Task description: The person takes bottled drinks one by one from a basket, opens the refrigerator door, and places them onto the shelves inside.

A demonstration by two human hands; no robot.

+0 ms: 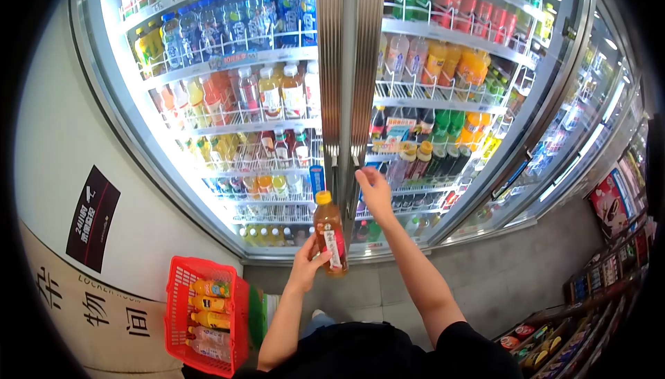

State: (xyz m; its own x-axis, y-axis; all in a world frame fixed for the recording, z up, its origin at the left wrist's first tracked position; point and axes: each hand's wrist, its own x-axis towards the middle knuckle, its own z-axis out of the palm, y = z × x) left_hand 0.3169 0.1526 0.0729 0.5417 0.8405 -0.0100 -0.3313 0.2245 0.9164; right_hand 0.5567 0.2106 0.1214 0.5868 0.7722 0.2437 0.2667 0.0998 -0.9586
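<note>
My left hand (307, 266) is wrapped around the lower part of a plastic bottle of brown drink (330, 230) with a yellow cap and a red and white label. The bottle stands nearly upright in front of the cooler doors. My right hand (375, 188) is raised beside the lower end of the right door's handle (357, 150), fingers loosely bent and nothing seen in them. Whether its fingertips touch the door is hard to make out. Behind the glass, shelves (235, 125) carry rows of bottled and canned drinks.
A red shopping basket (173, 310) at lower left holds several bottles of orange and clear drinks. Next to it is a green box (257, 313). A white wall with a black sign (92, 220) borders the left side. Packaged goods fill a rack (596, 296) at right.
</note>
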